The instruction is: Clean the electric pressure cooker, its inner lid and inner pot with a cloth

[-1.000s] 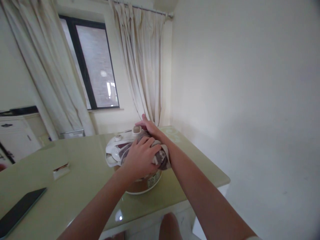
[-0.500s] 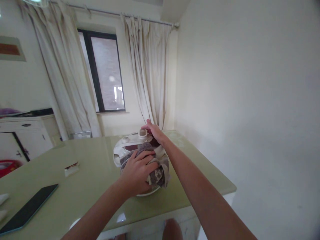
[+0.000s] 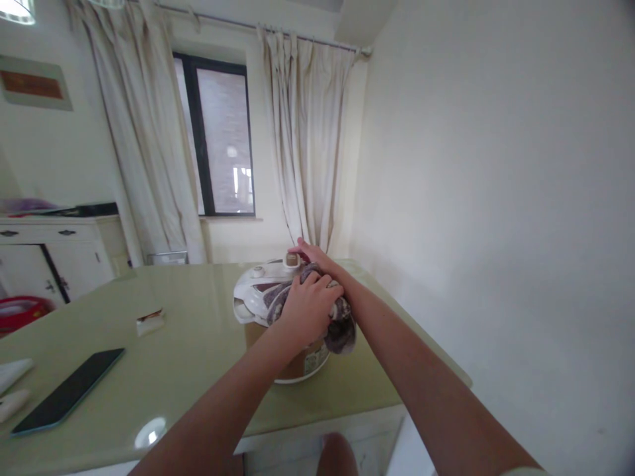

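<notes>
A white and brown electric pressure cooker point(image 3: 247, 291) stands upright on the table. My left hand point(image 3: 310, 304) is closed over a crumpled grey patterned cloth point(image 3: 341, 334) and presses it on the right part of the lid. Part of the cloth hangs down the cooker's front right side. My right hand point(image 3: 317, 256) holds the top of the lid at the back, beside the brown-topped knob point(image 3: 292, 260); its fingertips are partly hidden there. The left fingers lie close to the right wrist.
On the pale green table point(image 3: 198, 357) lie a dark tablet point(image 3: 72, 390), a small packet point(image 3: 149, 322) and white objects point(image 3: 14, 377) at the left edge. A white cabinet point(image 3: 79, 258) and a red basin point(image 3: 24, 311) stand at the left. A wall point(image 3: 496, 198) runs along the right.
My left hand has moved the cloth up and right across the cooker, nearer to my right wrist. More of the cooker's front shows. My right hand stays on the lid. The view has shifted slightly.
</notes>
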`<state>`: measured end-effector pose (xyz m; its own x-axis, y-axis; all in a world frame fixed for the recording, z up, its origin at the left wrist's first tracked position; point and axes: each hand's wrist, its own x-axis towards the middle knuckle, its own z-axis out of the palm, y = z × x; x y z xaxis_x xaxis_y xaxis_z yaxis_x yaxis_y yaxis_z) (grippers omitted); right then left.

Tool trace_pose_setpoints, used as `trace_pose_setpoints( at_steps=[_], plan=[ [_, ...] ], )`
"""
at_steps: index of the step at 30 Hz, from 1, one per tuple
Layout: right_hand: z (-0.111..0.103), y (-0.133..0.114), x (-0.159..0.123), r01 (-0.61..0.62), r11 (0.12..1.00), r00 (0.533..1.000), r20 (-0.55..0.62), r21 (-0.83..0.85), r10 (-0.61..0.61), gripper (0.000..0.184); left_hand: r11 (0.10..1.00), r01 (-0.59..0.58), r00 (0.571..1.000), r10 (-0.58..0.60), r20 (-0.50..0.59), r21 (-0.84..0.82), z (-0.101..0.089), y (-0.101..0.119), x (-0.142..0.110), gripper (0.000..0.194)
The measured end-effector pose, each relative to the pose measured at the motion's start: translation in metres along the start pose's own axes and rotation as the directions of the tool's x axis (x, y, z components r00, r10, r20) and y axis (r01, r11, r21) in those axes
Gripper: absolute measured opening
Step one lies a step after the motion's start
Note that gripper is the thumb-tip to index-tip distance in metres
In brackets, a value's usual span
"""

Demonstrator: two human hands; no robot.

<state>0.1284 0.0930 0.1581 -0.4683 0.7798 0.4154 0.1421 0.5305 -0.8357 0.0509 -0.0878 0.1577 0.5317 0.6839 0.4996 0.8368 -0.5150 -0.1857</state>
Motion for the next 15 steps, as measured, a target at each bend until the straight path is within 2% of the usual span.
trace_pose_setpoints(
  at_steps=[3, 8, 10, 12, 15],
  plan=[
    [-0.001, 0.001, 0.000, -0.056, 0.994, 0.998, -0.012, 0.095, 0.058, 0.084, 0.999, 0.051, 0.999, -0.051, -0.010, -0.011, 0.000, -0.006, -0.004, 0.044],
    [0.002, 0.003, 0.001, -0.059, 0.997, 0.998, -0.024, 0.043, 0.060, 0.088, 0.993, 0.051, 0.998, -0.049, 0.028, -0.108, -0.008, -0.034, -0.018, 0.065],
    [0.003, 0.004, 0.001, -0.050, 0.997, 0.998, -0.040, 0.050, 0.052, 0.088, 0.992, 0.070, 0.997, -0.065, 0.045, -0.108, -0.011, -0.041, -0.022, 0.067],
    [0.004, 0.004, 0.002, -0.056, 0.996, 0.997, -0.053, 0.075, 0.060, 0.089, 0.993, 0.101, 0.994, -0.098, 0.051, -0.061, -0.012, -0.039, -0.022, 0.062],
    [0.003, 0.003, 0.003, -0.090, 0.991, 0.995, -0.039, 0.096, 0.094, 0.088, 0.991, 0.126, 0.991, -0.127, 0.030, 0.037, -0.010, -0.022, -0.014, 0.055]
  ],
)
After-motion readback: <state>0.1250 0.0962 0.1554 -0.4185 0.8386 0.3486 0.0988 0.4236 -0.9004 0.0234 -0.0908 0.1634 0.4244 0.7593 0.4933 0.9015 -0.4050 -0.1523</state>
